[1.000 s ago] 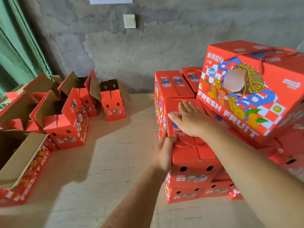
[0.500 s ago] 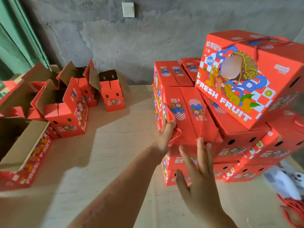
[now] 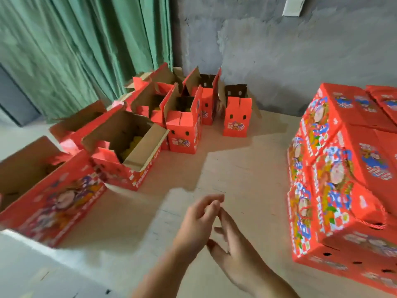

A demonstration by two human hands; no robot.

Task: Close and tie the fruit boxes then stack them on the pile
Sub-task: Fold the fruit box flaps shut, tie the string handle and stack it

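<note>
The closed red printed cardboard fruit boxes point(image 3: 343, 175) sit stacked in a pile at the right of the pale plywood tabletop point(image 3: 225, 173), their glossy faces covered in blue, yellow and white cartoon print, with small dark oval holes along the lower end panels and a red twisted cord handle point(image 3: 374, 225) showing on the nearest one. The pile runs past the frame edge, so its count cannot be told.

Across the table to the left stand the open red cardboard fruit boxes point(image 3: 124, 147) with their plain brown inner flaps raised — about eight can be made out, the farthest ones overlapping. The nearest open box to the hands holds yellow fruit point(image 3: 133, 145), and a box further back also shows yellow inside; the contents of the others are hidden or in shadow.

Low in the middle, above bare tabletop, the left hand point(image 3: 197, 224) and the right hand point(image 3: 234, 250) hover with fingers loosely spread, their fingertips meeting — neither holds anything.

Behind are a rough grey concrete wall point(image 3: 268, 50) and a pleated green fabric curtain point(image 3: 86, 44).
</note>
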